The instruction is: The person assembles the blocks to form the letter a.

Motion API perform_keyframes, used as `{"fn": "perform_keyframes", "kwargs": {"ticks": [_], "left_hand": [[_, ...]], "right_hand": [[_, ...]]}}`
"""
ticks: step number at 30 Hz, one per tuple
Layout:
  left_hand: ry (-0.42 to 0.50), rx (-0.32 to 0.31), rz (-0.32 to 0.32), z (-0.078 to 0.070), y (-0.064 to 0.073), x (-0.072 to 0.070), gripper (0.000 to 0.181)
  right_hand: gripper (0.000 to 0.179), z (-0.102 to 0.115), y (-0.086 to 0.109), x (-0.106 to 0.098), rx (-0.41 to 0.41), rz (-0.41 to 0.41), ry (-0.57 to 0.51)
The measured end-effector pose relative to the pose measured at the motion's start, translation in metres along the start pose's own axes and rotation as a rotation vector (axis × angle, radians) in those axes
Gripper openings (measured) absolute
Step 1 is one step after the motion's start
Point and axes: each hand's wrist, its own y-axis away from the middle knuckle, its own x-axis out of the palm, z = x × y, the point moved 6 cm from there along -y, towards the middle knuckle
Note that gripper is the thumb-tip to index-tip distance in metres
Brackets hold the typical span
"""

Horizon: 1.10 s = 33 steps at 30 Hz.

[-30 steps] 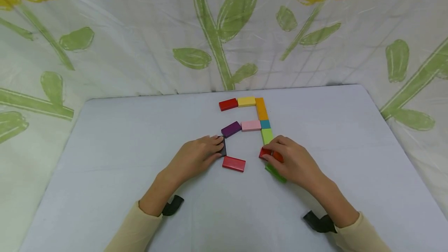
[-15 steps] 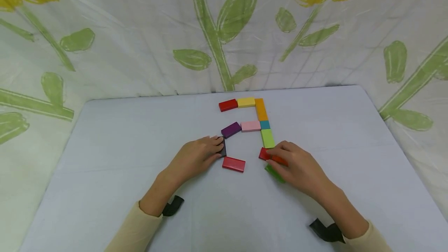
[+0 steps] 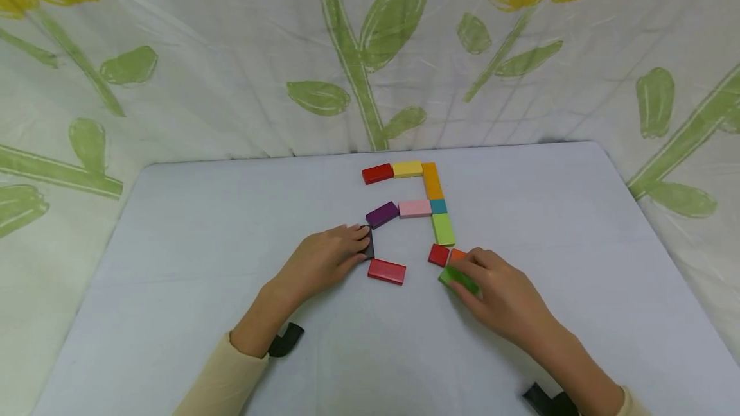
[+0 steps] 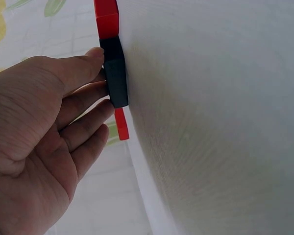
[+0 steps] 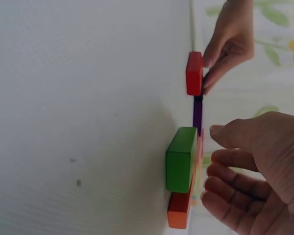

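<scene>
In the head view my left hand [image 3: 332, 252] rests on a black rectangular block [image 3: 370, 242], its fingertips over the top and its thumb at the near end. A red-pink block [image 3: 387, 271] lies just below it. My right hand [image 3: 509, 294] hovers around a green block [image 3: 462, 279], partly covering it. In the right wrist view the hand's fingers are spread apart, with a gap to the green block [image 5: 179, 161]. Beside the green one lie an orange block [image 3: 457, 254], partly hidden by the fingers, and a small red block [image 3: 439, 255].
A lime block [image 3: 443, 230], teal block [image 3: 438, 206] and orange-yellow block [image 3: 431, 180] form a column. A pink block [image 3: 415, 208] and purple block [image 3: 382, 214] branch left. Yellow [image 3: 407, 169] and red [image 3: 378, 173] blocks top it. A floral curtain [image 3: 231, 69] hangs behind the table [image 3: 202, 223].
My right hand has moved nearer and to the right, off the small red and orange blocks, uncovering them and more of the green block. My left hand has stayed on the black block.
</scene>
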Motion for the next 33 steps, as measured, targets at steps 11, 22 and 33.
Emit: {"fn": "perform_keyframes", "kwargs": {"ticks": [11,22,33], "left_hand": [[0.001,0.011,-0.01,0.0,0.001,0.0,0.041],[0.003,0.012,-0.007,-0.001,0.001,-0.003,0.041],[0.012,0.014,-0.011,0.0,0.002,-0.001,0.041]], "right_hand": [[0.038,-0.002,0.009,0.007,0.026,0.018,0.024],[0.043,0.003,0.013,0.01,-0.016,0.006,0.033],[0.044,0.008,0.015,0.011,-0.066,0.013,0.007]]}}
